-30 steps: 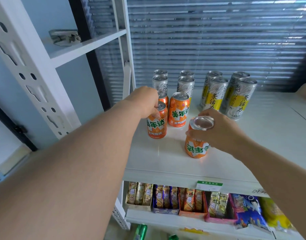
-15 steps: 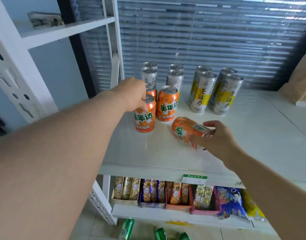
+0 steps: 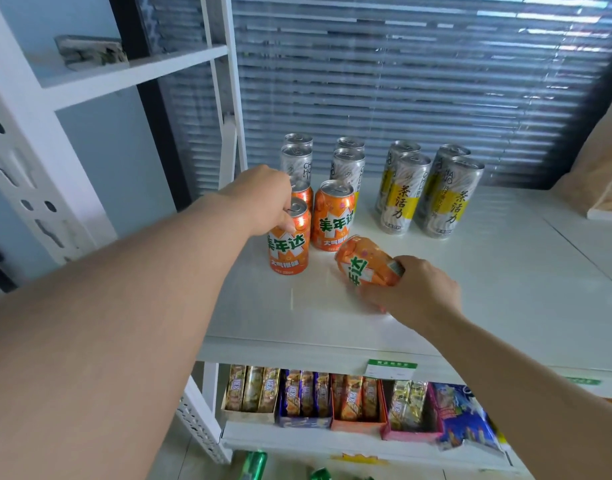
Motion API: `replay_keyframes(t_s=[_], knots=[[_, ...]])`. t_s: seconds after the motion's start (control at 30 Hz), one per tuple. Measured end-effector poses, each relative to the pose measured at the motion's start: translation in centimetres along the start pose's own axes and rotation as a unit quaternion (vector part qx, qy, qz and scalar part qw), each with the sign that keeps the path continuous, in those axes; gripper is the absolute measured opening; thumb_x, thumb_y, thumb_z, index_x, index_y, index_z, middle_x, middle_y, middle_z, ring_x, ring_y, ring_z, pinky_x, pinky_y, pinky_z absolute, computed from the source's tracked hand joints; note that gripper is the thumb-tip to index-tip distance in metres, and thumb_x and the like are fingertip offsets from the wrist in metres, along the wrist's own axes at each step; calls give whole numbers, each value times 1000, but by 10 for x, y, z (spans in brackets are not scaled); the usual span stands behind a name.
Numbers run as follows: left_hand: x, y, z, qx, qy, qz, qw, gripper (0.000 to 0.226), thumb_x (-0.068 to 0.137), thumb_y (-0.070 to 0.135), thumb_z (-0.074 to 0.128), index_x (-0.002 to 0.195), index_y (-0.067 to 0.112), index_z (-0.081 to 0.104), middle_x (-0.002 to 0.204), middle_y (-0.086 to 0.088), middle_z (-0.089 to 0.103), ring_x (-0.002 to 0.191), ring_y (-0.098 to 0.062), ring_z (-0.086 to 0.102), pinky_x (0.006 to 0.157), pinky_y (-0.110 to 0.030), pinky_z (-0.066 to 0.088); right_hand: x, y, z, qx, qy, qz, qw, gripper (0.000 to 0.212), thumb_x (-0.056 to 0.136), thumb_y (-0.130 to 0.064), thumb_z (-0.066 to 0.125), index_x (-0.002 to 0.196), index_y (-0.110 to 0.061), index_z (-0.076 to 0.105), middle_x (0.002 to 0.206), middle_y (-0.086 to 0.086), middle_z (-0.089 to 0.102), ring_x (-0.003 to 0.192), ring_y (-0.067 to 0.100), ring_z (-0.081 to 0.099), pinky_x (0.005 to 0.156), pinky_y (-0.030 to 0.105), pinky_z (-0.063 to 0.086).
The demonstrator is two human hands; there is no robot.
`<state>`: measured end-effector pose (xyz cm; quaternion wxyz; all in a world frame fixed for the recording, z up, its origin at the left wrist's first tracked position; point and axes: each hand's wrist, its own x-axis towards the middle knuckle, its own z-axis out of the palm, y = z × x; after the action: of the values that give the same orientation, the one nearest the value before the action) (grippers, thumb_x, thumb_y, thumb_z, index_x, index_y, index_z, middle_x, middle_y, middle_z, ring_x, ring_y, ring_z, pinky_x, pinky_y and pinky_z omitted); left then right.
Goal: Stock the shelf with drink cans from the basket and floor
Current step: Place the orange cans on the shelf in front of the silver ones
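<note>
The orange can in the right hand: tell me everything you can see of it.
The orange can looks like glossy metal, printed with green characters on a white band. It is tipped on its side, one end pointing toward the standing orange cans. The right hand grips its near end, fingers curled round it. Whether it touches the white shelf is unclear.
</note>
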<state>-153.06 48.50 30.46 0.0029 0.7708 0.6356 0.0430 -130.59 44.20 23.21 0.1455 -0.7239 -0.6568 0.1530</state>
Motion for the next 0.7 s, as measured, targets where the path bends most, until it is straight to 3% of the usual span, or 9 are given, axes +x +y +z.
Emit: replay_keyframes(t_s=[0.13,0.23,0.33,0.57,0.7], knots=[[1,-1,0,0,0,1,1000,34,82,38,69,94,6,74,80,-5,64,80,-21,59,67,-30,41,0,7,7,148,23,-9,989,35,72,-51,74,96,-28,63,78,-8,66,77,18,60,72,34,49],[1,-2,1,3,0,3,1000,35,82,39,69,95,6,74,84,-7,67,82,-22,60,68,-30,43,-1,12,14,266,19,-2,964,38,71,-40,80,103,-27,65,88,-7,69,83,19,64,74,37,55],[3,-4,1,4,1,6,1000,36,81,40,70,95,7,75,86,-8,69,82,-22,61,68,-31,43,-3,17,17,344,-1,-6,939,44,71,-27,84,109,-21,63,95,-7,69,83,11,65,66,25,50],[4,-5,1,16,-2,9,1000,38,80,42,70,92,7,75,86,-8,70,83,-24,62,71,-33,48,-10,25,23,367,-58,-45,927,46,70,-17,85,108,-24,60,94,-14,69,85,0,64,65,14,48],[2,-4,0,13,1,8,1000,35,81,40,70,93,8,75,85,-8,68,81,-23,61,67,-31,44,-12,27,25,374,-75,-60,922,49,70,-15,84,110,-26,58,98,-12,70,91,3,66,73,18,52]])
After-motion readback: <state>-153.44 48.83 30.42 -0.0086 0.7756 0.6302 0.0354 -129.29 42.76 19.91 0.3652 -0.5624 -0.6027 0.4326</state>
